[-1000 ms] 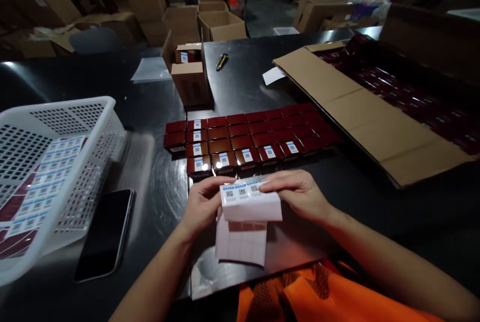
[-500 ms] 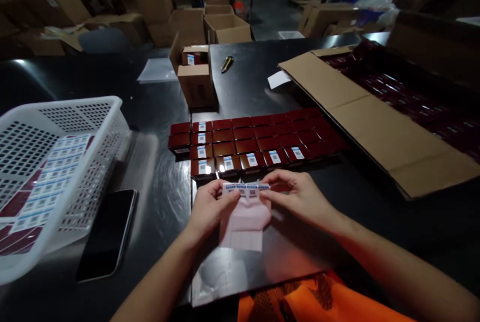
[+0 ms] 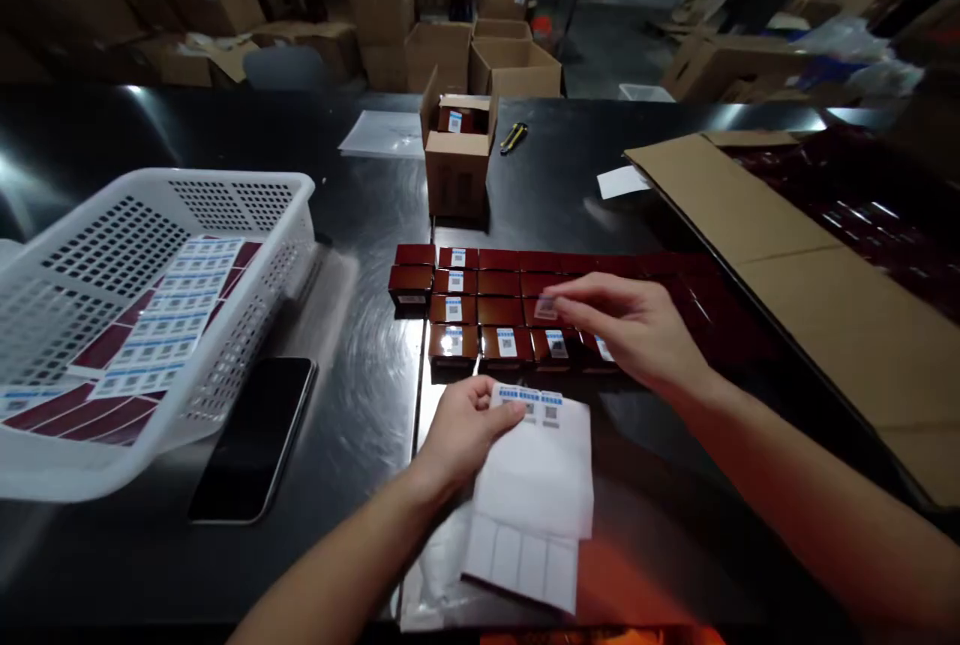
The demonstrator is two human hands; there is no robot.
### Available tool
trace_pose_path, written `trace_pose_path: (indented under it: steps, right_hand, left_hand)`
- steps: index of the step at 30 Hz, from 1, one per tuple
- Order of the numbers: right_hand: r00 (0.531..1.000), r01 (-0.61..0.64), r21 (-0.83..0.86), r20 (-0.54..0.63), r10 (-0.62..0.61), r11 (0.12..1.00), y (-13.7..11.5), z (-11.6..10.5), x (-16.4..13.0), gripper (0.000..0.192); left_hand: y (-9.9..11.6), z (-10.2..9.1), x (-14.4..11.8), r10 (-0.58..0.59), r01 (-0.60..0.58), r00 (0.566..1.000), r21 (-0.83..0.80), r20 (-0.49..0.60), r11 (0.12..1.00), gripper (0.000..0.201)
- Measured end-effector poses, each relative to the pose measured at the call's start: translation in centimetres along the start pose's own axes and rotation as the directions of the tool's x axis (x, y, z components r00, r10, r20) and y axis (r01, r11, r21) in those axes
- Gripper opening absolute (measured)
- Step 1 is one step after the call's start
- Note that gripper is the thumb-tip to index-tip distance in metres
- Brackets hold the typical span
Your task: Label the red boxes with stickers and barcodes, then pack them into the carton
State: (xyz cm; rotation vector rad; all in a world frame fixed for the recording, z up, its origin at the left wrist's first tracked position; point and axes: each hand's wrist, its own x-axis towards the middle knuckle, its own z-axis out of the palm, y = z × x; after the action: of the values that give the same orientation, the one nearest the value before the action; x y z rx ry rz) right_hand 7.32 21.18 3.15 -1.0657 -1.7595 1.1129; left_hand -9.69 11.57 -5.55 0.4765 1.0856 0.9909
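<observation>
My left hand (image 3: 466, 428) pinches the upper left edge of a white sticker sheet (image 3: 536, 470), thumb on top. Several blue-and-white labels with square codes line its top edge, and the lower part hangs folded toward me. Ahead and to the right, my right hand (image 3: 634, 325) is closed at thumb and forefinger on a single small sticker (image 3: 546, 307). That hand is over the rows of dark red boxes (image 3: 499, 310). Stickers show on the boxes of the left column and along the front row; my right hand partly covers the boxes beneath it.
At left, a white plastic basket (image 3: 300, 215) holds sticker sheets, with a phone (image 3: 253, 440) beside it. Behind the boxes stand a small open carton (image 3: 456, 175) and a yellow-black utility knife (image 3: 514, 137). A large cardboard carton (image 3: 780, 255) of dark red boxes lies at right.
My right hand has left the sheet with one sticker and moved forward over the boxes. My left hand still holds the sheet, which now hangs more unfolded. The view has shifted left.
</observation>
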Motion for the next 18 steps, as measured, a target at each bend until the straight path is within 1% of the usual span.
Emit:
trace_pose_path:
  steps: [1,2,4,5,8,9,10,13,16,18]
  right_hand:
    - [0.994,-0.112,0.044,0.016,0.112,0.993,0.4,0.4,1.3,0.018]
    - [0.977,-0.21,0.073,0.053,0.206,0.975,0.9,0.8,2.4,0.021]
    - [0.938,-0.337,0.095,0.12,0.326,0.937,2.0,1.8,4.3,0.025]
    - [0.921,-0.378,0.101,0.14,0.363,0.921,2.5,2.2,4.9,0.033]
    - [0.895,-0.44,0.128,0.151,0.421,0.889,3.6,3.2,5.6,0.081]
    - [0.892,-0.445,0.136,0.15,0.425,0.885,3.8,3.5,5.5,0.091]
    - [0.893,-0.445,0.139,0.145,0.426,0.885,4.0,3.6,5.4,0.095]
    - [0.894,-0.447,0.14,0.115,0.433,0.884,4.0,3.8,5.2,0.086]
    - [0.882,-0.47,0.137,0.098,0.46,0.872,3.7,3.9,5.2,0.075]
    - [0.878,-0.479,0.106,0.088,0.471,0.872,3.7,4.1,5.4,0.068]
  left_hand:
    - [-0.1,0.1,0.0,-0.006,0.006,1.0,0.011,0.008,1.0,0.047]
    - [-0.2,0.2,-0.1,-0.011,0.01,1.0,0.022,0.014,1.0,0.047]
    - [-0.3,0.4,-0.1,-0.017,0.016,1.0,0.044,0.018,0.999,0.046]
    - [-0.2,0.4,-0.2,-0.019,0.018,1.0,0.052,0.017,0.998,0.046]
    - [-0.1,0.5,-0.2,-0.022,0.021,1.0,0.073,0.009,0.997,0.045]
    - [0.0,0.6,-0.3,-0.022,0.022,1.0,0.077,0.008,0.997,0.045]
    - [0.0,0.6,-0.2,-0.025,0.024,1.0,0.081,0.009,0.996,0.044]
    - [-0.2,0.6,-0.2,-0.039,0.038,0.999,0.083,0.015,0.996,0.042]
    - [-0.3,0.6,-0.1,-0.044,0.042,0.999,0.082,0.02,0.996,0.041]
    - [-0.3,0.6,-0.1,-0.042,0.04,0.999,0.081,0.026,0.996,0.041]
